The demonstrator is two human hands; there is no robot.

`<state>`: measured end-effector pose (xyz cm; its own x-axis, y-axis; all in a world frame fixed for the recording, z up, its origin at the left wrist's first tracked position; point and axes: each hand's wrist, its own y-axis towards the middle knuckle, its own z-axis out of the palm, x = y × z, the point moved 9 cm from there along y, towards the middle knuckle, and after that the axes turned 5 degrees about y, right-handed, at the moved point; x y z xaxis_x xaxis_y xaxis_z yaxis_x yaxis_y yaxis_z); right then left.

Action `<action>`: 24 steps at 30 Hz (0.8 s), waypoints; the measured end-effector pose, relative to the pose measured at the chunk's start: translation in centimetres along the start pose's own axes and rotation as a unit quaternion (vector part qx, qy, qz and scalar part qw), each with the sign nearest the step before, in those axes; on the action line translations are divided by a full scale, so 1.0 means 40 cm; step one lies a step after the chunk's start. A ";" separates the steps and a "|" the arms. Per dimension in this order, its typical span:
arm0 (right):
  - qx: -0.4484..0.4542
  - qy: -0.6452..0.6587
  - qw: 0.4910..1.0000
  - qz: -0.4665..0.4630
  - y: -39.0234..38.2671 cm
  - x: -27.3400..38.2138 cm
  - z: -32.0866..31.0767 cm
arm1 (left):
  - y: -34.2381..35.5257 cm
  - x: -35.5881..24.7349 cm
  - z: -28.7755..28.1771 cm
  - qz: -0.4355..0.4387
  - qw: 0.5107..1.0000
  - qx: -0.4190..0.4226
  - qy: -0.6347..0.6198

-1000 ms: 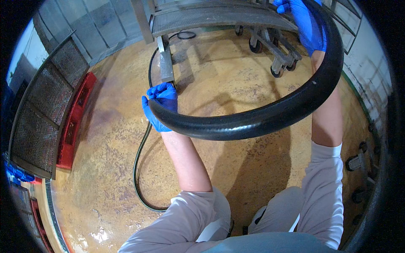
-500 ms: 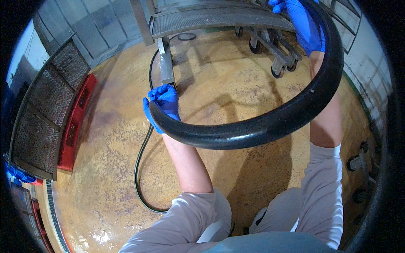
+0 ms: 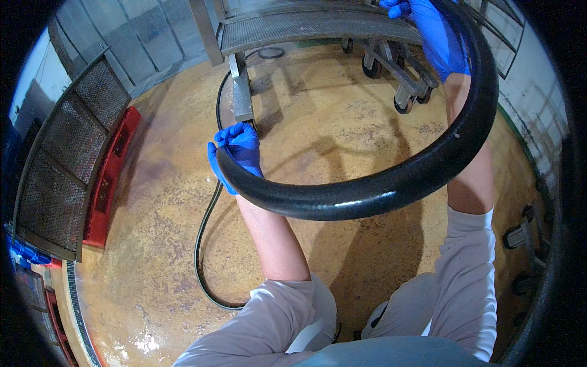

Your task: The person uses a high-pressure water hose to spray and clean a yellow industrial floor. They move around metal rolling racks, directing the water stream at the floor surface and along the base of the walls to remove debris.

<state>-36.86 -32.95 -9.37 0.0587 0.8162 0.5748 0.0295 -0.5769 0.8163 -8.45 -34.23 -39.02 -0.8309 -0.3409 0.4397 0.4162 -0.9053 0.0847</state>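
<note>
A thick, glossy black tube [image 3: 342, 199] curves in a wide arc across my view. My left hand [image 3: 235, 153], in a blue glove, is closed around its tapering left end, above the floor near the foot of a steel stand [image 3: 241, 107]. My right hand [image 3: 428, 33], also gloved in blue, is raised at the upper right with curled fingers at the other side of the arc; the tube partly hides it, and its end there leaves the picture.
A stepped metal platform [image 3: 318, 30] stands ahead, with wheeled frames [image 3: 391, 73] below. Left are a mesh panel [image 3: 55, 165] and red plastic piece [image 3: 104, 202]; right, a wall [image 3: 529, 116] and castors [image 3: 513, 238]. A thin hose [image 3: 202, 257] lies on the floor [image 3: 153, 287].
The tube's lower curve has sunk a little in the picture. My left hand has shifted slightly down, and my right hand slightly left.
</note>
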 end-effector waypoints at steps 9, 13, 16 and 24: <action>-0.006 -0.039 0.999 -0.013 0.008 -0.018 -0.033 | -0.003 0.003 0.001 -0.001 1.000 0.010 0.021; -0.048 -0.092 0.994 -0.031 0.025 -0.008 -0.075 | 0.030 0.002 -0.035 -0.045 0.997 0.050 0.024; -0.093 -0.180 0.979 -0.020 0.009 0.023 -0.096 | 0.056 0.008 -0.062 -0.133 0.987 0.078 -0.052; -0.051 -0.204 0.976 -0.063 0.028 0.000 -0.188 | 0.026 0.031 -0.080 -0.040 0.996 -0.048 0.064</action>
<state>-44.33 -33.37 -8.02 0.4540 0.7882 0.4154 -0.0368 -0.4492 0.8927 -10.21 -36.40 -41.23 -0.9030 -0.2898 0.3173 0.3140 -0.9491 0.0268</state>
